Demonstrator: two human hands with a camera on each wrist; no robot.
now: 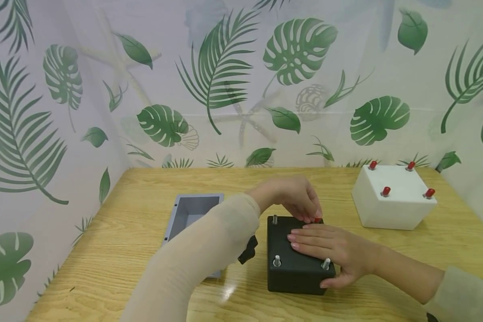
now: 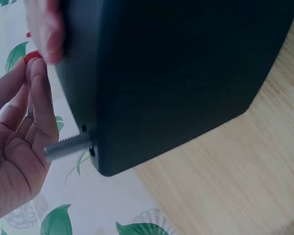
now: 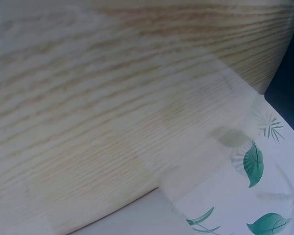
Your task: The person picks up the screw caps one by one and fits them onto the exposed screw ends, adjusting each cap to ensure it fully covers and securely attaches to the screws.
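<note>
A black box [image 1: 281, 241] with an upright threaded bolt at each corner stands on the wooden table. At its far right corner, my left hand [image 1: 294, 197] pinches a small red cap [image 1: 317, 220] between thumb and fingertips. The left wrist view shows the same red cap [image 2: 32, 56] held at the box's edge, with a bare bolt [image 2: 68, 147] closer to the camera. My right hand [image 1: 342, 252] rests on the box top, fingers straight and thumb down by the near right corner. Bare metal shows on the near left bolt [image 1: 277, 260], near right bolt [image 1: 326, 264] and far left bolt [image 1: 275, 219].
A white box [image 1: 390, 214] with red caps [image 1: 385, 191] on its corner bolts stands at the back right. Left of the black box, a grey tray [image 1: 197, 195] is partly hidden behind my left sleeve [image 1: 201, 241]. A leaf-print sheet [image 1: 233, 125] hangs behind the table.
</note>
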